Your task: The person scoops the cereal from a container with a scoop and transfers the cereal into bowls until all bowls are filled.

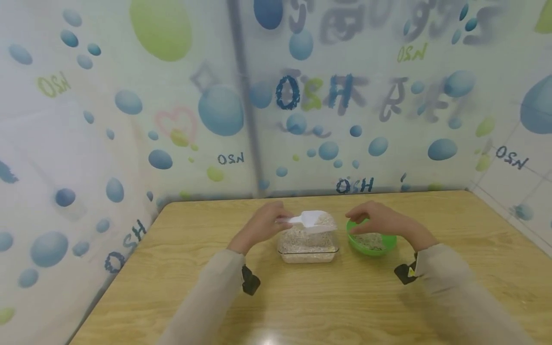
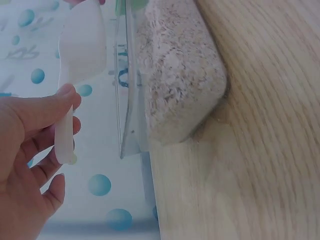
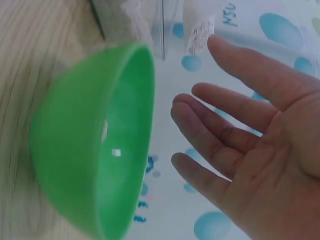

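Observation:
My left hand [image 1: 266, 224] grips the handle of a white scoop [image 1: 309, 219], thumb on top and fingers curled beneath, as the left wrist view shows. Pale flakes lie in the scoop's mouth, which is over a clear glass container [image 1: 308, 256] filled with the same oat-like flakes [image 2: 185, 70]. To the right stands a green bowl [image 1: 372, 250] with some flakes in it. Above the bowl hovers my right hand [image 1: 378, 219], its fingers loosely spread and holding nothing; the right wrist view shows them beside the bowl's rim.
Container and bowl stand side by side on a wooden table [image 1: 310, 297]. Behind the table's far edge hangs a white curtain [image 1: 207, 163] printed with blue and green dots. A dark band with a small block [image 1: 250, 280] sits at each wrist.

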A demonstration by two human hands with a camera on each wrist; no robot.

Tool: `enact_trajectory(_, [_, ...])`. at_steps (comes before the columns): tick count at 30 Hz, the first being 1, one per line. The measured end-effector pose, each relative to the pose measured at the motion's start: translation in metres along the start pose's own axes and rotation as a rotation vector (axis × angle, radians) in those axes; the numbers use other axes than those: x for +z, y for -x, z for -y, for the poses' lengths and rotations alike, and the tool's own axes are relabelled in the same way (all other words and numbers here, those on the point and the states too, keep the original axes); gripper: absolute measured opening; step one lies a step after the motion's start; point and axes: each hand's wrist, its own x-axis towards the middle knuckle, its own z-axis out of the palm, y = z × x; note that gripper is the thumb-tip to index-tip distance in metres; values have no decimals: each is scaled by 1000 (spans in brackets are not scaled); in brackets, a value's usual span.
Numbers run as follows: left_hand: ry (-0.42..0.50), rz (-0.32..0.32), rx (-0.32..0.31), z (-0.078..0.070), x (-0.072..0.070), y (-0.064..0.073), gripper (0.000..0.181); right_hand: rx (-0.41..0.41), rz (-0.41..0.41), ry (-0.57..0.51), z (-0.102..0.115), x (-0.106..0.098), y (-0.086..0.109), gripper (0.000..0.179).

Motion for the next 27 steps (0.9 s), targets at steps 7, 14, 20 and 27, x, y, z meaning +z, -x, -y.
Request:
enact_trajectory(7, [9,33,24,-5,4,-12,23,-21,6,15,-14,-14,14,53])
enact_trajectory(14, [28,44,65,-11,11,-26,22,18,-17,11,-33,-23,27,58])
enact_trajectory(20, [48,78,44,-17,17,-38,25,63,-50,9,-47,-29,40,60])
enact_trajectory(27, [58,122,30,-25,20,-46,28,70,-21,3,-61,-28,48,61])
